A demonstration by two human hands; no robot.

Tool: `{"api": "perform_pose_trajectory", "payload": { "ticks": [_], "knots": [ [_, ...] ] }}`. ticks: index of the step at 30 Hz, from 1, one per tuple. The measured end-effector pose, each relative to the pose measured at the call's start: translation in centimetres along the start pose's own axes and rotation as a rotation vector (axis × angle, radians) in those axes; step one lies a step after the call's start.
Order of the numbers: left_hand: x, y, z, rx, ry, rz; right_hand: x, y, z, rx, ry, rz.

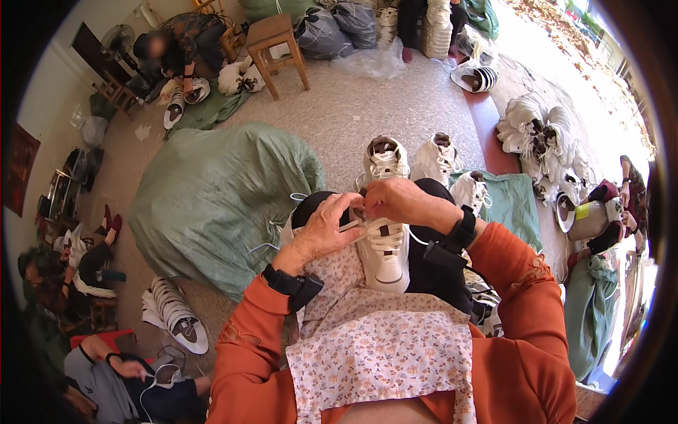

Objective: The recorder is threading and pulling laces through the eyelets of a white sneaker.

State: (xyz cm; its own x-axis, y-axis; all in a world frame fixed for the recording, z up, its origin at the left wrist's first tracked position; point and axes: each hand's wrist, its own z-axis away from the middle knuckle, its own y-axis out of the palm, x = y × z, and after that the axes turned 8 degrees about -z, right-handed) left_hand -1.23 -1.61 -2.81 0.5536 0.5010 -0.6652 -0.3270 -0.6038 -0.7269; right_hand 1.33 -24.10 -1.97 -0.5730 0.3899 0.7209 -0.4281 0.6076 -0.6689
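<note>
White sneaker (385, 258) on lap, left hand (321, 233), right hand (395, 201) pinching its lace (351, 226)

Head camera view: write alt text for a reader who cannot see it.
Both hands, left hand and right hand, pinch the white lace at the top of a white sneaker resting on the person's lap. More white sneakers stand on the floor just beyond, beside a large green sack.

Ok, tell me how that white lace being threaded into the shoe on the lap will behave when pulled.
The white lace looks flat and thin, so probably floppy, sagging wherever unsupported. Both the left hand and right hand pinch it at the white shoe, suggesting it slips easily. It likely weighs almost nothing.
</note>
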Motion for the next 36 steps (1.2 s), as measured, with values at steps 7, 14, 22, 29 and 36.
{"api": "perform_pose_trajectory", "payload": {
  "ticks": [7,14,22,29,36],
  "knots": [
    [-1.2,-0.1,-0.1,0.0,0.1,-0.133,-4.5,-5.8,2.6,-0.411,0.417,0.412],
    [-2.5,0.6,-1.2,-0.001,0.057,-0.184,-6.5,-6.9,6.9,-0.506,0.64,0.529],
    [-3.4,0.5,-1.5,0.059,0.021,-0.169,-1.0,-3.9,8.2,-0.145,0.41,-0.332],
    [-2.6,0.2,-1.2,0.052,0.053,-0.149,0.8,-3.4,7.6,-0.018,0.535,-0.517],
    [-2.5,-0.1,-1.9,-0.001,-0.029,0.107,0.6,-2.9,7.1,-0.055,0.631,-0.6]
  ]
}}
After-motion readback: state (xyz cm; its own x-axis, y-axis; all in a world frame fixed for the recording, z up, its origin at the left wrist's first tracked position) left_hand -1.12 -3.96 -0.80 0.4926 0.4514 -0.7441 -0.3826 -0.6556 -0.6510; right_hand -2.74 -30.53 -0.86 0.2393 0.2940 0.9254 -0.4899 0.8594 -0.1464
